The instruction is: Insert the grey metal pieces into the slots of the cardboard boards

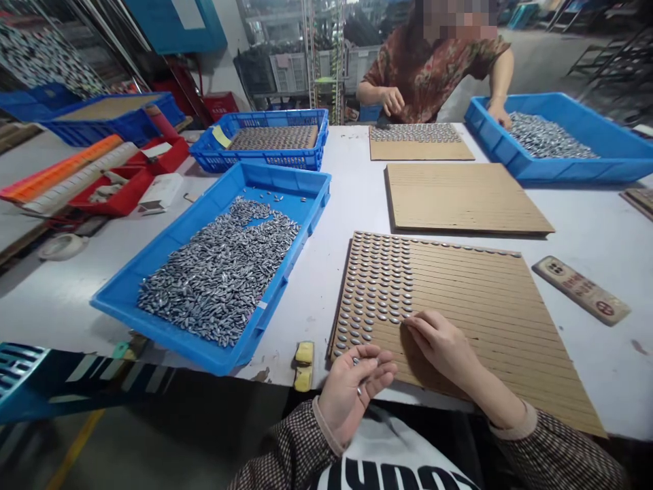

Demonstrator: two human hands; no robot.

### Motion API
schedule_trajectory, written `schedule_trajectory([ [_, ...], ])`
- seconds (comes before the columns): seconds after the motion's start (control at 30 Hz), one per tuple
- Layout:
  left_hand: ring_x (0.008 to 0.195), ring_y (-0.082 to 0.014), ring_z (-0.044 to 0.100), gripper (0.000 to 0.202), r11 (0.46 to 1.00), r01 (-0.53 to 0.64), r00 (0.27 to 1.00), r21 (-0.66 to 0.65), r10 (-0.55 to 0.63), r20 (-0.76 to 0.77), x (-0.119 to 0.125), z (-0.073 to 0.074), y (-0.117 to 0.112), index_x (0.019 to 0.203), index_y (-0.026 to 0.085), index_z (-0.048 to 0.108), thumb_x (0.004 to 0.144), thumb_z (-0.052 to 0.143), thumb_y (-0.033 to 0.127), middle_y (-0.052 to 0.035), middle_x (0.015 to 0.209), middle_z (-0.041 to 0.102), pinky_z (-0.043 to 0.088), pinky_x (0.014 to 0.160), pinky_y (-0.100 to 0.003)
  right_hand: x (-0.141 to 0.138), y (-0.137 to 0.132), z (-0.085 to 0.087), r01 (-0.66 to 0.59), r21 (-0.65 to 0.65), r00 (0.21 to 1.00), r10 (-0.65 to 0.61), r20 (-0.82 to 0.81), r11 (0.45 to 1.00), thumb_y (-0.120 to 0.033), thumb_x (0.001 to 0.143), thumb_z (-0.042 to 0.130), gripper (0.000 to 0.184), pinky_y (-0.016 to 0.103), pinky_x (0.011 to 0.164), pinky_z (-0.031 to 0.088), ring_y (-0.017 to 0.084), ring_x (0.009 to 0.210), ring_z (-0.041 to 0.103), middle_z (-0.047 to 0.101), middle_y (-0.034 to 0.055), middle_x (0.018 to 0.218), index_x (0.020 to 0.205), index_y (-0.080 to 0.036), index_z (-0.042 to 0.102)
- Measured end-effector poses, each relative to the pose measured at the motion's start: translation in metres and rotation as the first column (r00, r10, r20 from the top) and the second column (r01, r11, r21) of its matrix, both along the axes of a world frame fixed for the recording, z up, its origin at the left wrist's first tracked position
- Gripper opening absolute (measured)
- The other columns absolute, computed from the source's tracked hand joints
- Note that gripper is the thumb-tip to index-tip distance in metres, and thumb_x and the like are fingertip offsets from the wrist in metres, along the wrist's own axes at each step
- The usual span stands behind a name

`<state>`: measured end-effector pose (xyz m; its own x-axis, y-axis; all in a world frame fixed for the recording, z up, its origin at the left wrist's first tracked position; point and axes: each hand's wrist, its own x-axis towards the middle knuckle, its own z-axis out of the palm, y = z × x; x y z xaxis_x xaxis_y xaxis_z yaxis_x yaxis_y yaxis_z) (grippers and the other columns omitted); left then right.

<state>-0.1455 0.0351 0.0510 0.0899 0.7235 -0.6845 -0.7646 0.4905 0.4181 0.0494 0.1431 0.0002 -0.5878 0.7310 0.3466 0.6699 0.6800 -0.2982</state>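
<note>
A grooved brown board (479,306) lies before me, with rows of small silver pointed-oval pieces (380,275) over its left part and a single line along its far edge. My right hand (441,344) rests over the board, thumb and fingers pinched together at the end of one row, on a silver oval piece mostly hidden by the fingertips. Just off the board's near left corner, my left hand (354,391) is palm up with curled fingers, cupping a few of the same pieces. To the left, a blue tray (115,296) holds a large heap of them.
Across the table a person (433,64) works at another partly filled board (421,151), one hand in a second blue tray (576,173). A bare board stack (464,197) lies between us. A printed tan bar (581,289) sits right; a yellow object (304,366) at the near edge.
</note>
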Motion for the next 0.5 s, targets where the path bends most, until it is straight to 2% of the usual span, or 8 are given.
schedule_trajectory([
  [0.17, 0.102, -0.0276, 0.067, 0.021, 0.999, -0.025, 0.997, 0.022, 0.023, 0.073, -0.0034, 0.0024, 0.0012, 0.103, 0.009, 0.055, 0.084, 0.06, 0.018, -0.0213, 0.115, 0.064, 0.049, 0.096, -0.04, 0.0, 0.0004, -0.0001, -0.011, 0.021, 0.999, 0.01, 0.031, 1.0, -0.018, 0.096, 0.041, 0.026, 0.024, 0.067, 0.044, 0.015, 0.077, 0.056, 0.062, 0.0065, 0.081, 0.089, -0.019, 0.067],
  [0.4, 0.105, -0.0298, 0.065, 0.025, 0.997, -0.065, 0.993, 0.034, 0.061, 0.104, -0.0063, 0.0039, 0.0032, 0.105, 0.009, 0.056, 0.085, 0.061, 0.023, -0.0208, 0.115, 0.065, 0.045, 0.101, -0.044, 0.003, 0.0033, -0.0018, -0.065, 0.057, 0.983, 0.054, 0.177, 0.996, -0.009, 0.091, 0.046, 0.022, 0.023, 0.062, 0.041, 0.017, 0.084, 0.055, 0.061, 0.0063, 0.084, 0.091, -0.019, 0.066],
  [0.5, 0.105, -0.0295, 0.065, 0.025, 0.996, -0.082, 0.989, 0.039, 0.076, 0.125, -0.0055, 0.0029, 0.0036, 0.103, 0.009, 0.058, 0.085, 0.061, 0.025, -0.0204, 0.114, 0.065, 0.044, 0.102, -0.044, 0.0018, 0.0013, 0.0038, -0.064, 0.068, 0.986, 0.053, 0.161, 0.996, -0.01, 0.091, 0.046, 0.021, 0.025, 0.064, 0.043, 0.017, 0.084, 0.056, 0.063, 0.0067, 0.086, 0.093, -0.018, 0.065],
])
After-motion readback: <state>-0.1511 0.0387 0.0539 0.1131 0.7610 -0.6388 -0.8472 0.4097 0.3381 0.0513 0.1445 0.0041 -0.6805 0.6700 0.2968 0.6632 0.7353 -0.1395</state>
